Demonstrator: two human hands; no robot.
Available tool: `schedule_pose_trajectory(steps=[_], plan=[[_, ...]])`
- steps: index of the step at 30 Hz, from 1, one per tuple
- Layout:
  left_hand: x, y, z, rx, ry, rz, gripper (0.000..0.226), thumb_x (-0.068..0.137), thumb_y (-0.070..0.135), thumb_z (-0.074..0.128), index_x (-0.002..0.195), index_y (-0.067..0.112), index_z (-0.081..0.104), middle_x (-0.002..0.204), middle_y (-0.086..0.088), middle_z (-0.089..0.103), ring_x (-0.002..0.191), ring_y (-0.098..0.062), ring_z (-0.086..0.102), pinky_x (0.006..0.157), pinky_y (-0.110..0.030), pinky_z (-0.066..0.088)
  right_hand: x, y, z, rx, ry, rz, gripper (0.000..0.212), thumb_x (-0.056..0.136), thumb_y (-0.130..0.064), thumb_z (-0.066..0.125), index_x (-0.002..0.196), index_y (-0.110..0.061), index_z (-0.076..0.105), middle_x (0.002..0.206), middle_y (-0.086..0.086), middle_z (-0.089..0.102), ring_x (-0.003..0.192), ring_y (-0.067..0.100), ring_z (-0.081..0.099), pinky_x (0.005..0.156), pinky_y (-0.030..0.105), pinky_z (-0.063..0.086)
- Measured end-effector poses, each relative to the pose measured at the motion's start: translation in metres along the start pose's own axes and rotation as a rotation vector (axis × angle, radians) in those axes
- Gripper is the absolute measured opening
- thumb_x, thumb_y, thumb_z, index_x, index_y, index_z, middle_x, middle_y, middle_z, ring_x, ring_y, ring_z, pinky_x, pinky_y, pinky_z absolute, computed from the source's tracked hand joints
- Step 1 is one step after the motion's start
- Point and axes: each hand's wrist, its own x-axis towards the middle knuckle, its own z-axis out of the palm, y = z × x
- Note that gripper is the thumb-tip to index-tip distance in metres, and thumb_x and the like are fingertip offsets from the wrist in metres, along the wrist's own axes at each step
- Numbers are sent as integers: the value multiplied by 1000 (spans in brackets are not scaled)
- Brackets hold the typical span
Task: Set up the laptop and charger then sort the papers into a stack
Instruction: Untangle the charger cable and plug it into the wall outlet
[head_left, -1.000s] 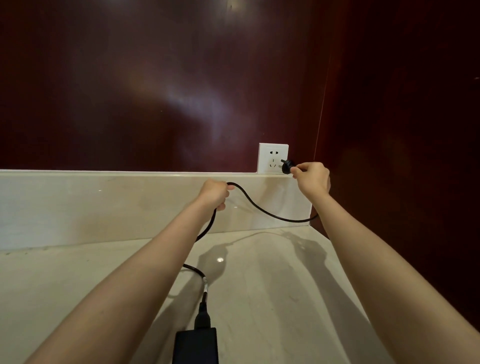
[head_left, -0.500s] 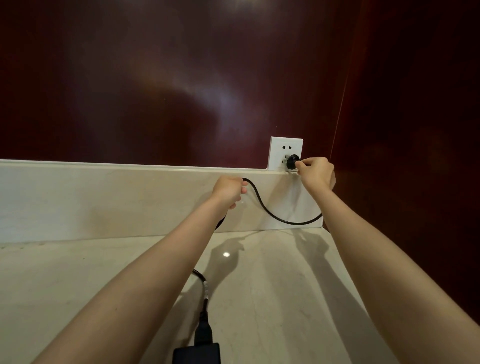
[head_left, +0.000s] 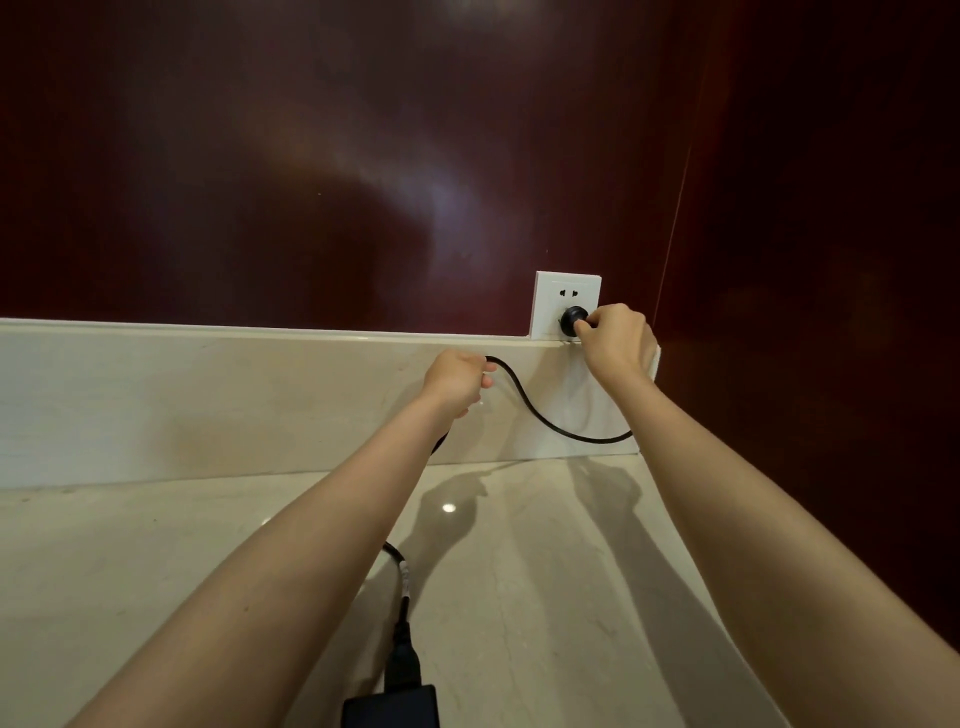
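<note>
A white wall socket (head_left: 565, 297) sits on the dark red wall just above the marble ledge. My right hand (head_left: 617, 340) pinches the round black plug (head_left: 573, 320), which is against the socket's lower holes. My left hand (head_left: 454, 379) grips the black cable (head_left: 540, 415), which sags in a loop between the two hands. The cable runs down behind my left arm to the black charger brick (head_left: 390, 707) at the bottom edge. No laptop or papers are in view.
A pale marble counter (head_left: 156, 571) spreads below, with a low marble upstand (head_left: 208, 395) along the back. A dark red panel (head_left: 810, 312) closes the right side, forming a corner by the socket.
My right hand carried the plug leftward from beside the socket onto its lower holes. The left hand stayed on the cable. The view shifted slightly.
</note>
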Motion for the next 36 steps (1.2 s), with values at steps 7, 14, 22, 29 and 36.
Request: schedule_pose_trajectory(steps=[7,14,22,29,36], plan=[[2,1,1,12,-26,-15,31,100,17,34,109,12,63,64,5,46,56,-10,37,49,-21,26,3,-9,5,-107,23,-57,23,94,-14,47,97,-2,66,100,17,66,99,32,59,66,30,33],[8,2,6,40,-73,-10,34,100,17,33,115,7,62,64,5,47,57,-11,36,49,-22,26,4,-7,12,-89,29,-62,23,95,-16,47,98,-1,65,101,17,66,101,32,57,68,31,35],[13,4,11,47,-85,-39,33,100,17,32,117,8,59,65,5,47,58,-11,36,51,-23,26,13,-13,13,-64,33,-42,20,94,-12,50,100,-2,66,102,17,66,105,31,56,70,33,41],[16,5,8,79,-80,-48,35,100,14,32,122,7,58,64,4,47,56,-10,35,50,-22,25,14,-10,15,-95,31,-74,23,95,-14,47,104,-2,65,106,18,63,106,30,53,68,31,35],[10,3,6,180,-109,-14,34,100,15,32,121,7,58,68,5,49,60,-10,39,52,-23,29,12,-10,14,-101,26,-65,24,95,-15,46,105,-3,64,108,18,62,106,31,53,70,31,33]])
